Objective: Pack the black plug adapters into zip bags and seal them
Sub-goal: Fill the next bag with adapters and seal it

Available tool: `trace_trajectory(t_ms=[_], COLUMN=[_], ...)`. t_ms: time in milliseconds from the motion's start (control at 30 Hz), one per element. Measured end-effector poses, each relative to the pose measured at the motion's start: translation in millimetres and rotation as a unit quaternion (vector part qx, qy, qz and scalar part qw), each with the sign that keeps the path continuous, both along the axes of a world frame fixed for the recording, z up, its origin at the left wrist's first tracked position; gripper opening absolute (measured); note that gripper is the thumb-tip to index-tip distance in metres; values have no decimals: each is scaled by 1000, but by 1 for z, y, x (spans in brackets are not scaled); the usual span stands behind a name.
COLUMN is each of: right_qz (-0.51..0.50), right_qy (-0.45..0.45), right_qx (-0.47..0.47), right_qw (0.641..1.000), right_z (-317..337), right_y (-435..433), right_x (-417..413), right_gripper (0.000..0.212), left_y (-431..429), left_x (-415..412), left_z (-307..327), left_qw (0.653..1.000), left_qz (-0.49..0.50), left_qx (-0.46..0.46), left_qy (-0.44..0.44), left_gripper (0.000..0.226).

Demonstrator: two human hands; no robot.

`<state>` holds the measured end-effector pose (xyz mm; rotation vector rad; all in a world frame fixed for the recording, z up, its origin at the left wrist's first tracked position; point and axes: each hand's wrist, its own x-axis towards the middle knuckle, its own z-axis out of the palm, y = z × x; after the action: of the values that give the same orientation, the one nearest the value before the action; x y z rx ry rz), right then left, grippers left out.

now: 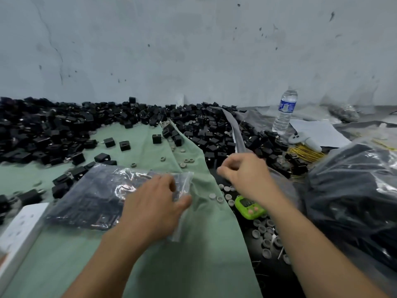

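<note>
Grey, stained wall (193, 50) stands behind a table with a green cloth (193, 254) on it. A big heap of black plug adapters (53, 130) runs along the back, close enough to grab from.

One zip bag (96, 196) lies flat on the cloth, right in front of the person. It looks full of dark adapters. Its mouth points to the right, toward the hands, so it is easy to close.

The left hand (154, 205) lies on top of the bag's open end. Its fingers are mostly straight and press down, and the thumb sits on the clear edge strip. I think it is holding the bag flat so it will not slide, or pushing the zip together.

The right hand (242, 173) hangs in the air just beside the bag, over the loose adapters. Its fingers are curled in. It is blurry, so I cannot tell if it pinches something small or nothing at all.

On the right is a big plastic sack (354, 190), maybe for the finished bags. A green timer (247, 207) and little grey caps (266, 233) lie near the right arm. A water bottle (285, 112) stands at the back, out of the way.

The bag looks ready for sealing.
</note>
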<state>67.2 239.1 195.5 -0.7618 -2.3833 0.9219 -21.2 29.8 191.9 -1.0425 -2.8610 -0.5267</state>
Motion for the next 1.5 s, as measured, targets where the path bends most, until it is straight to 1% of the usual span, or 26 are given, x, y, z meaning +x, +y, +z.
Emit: trace_trajectory(t_ms=[67, 100, 200, 267, 333, 400, 433, 467, 500, 533, 600, 667, 700, 767, 833, 900, 1000, 1100, 1167, 1333, 1433, 1500], right_qz=[50, 62, 79, 94, 122, 139, 143, 145, 152, 163, 193, 208, 203, 177, 147, 145, 175, 145, 121, 126, 155, 186], right_qy=[-14, -17, -42, -103, -165, -192, -186, -177, -172, -177, -202, -212, -199, -142, -78, -51, -19, 66, 91, 123, 130, 131], right_qx=[-25, -21, 41, 78, 111, 109, 84, 58, 42, 40, 63, 97, 110, 123, 108, 77, 20, -72, -98, -72, -13, 13], right_qw=[998, 998, 995, 987, 972, 965, 968, 972, 972, 970, 958, 950, 953, 966, 980, 985, 984, 985, 984, 982, 979, 974], right_z=[-5, -9, -20, -27, -30, -25, -20, -16, -14, -14, -18, -24, -26, -27, -27, -31, -39, -47, -54, -66, -70, -69], right_y=[-25, -33, -47, -51, -51, -42, -37, -32, -29, -27, -31, -36, -38, -43, -50, -57, -64, -71, -79, -93, -91, -90], right_x=[-9, -12, -19, -20, -17, -14, -12, -10, -9, -8, -7, -7, -8, -10, -12, -15, -21, -30, -37, -46, -44, -41], right_gripper=[17, 20, 36, 46, 40, 27, 30, 40, 49, 51, 49, 40, 34, 25, 24, 29, 29, 32, 35, 14, 7, 11], left_y=[8, 11, 13, 12, 9, 6, 5, 4, 4, 4, 5, 5, 5, 4, 4, 5, 6, 6, 6, 5, 5, 5], left_x=[11, 13, 6, 0, -6, -11, -13, -15, -17, -18, -19, -18, -18, -17, -17, -16, -12, -9, -8, -7, -8, -9], left_z=[-4, -6, -7, -6, -6, -5, -5, -5, -4, -4, -5, -7, -8, -9, -9, -8, -7, -6, -5, -5, -6, -6], left_qw=[998, 996, 989, 988, 988, 988, 988, 989, 989, 990, 990, 990, 989, 990, 991, 992, 991, 991, 991, 989, 989, 989], left_qz=[0, 10, 65, 96, 107, 108, 108, 108, 108, 108, 107, 108, 108, 109, 113, 118, 121, 120, 116, 114, 109, 97], left_qx=[-39, -60, -82, -66, -59, -61, -59, -55, -50, -47, -42, -40, -38, -29, -12, 12, 47, 58, 66, 91, 101, 110], left_qy=[43, 67, 102, 103, 98, 92, 89, 86, 83, 80, 82, 88, 88, 83, 72, 51, 17, 14, 11, 14, 15, 4], left_gripper=[44, 43, 29, 29, 31, 34, 35, 35, 36, 36, 35, 35, 36, 35, 33, 30, 27, 25, 23, 24, 24, 24])
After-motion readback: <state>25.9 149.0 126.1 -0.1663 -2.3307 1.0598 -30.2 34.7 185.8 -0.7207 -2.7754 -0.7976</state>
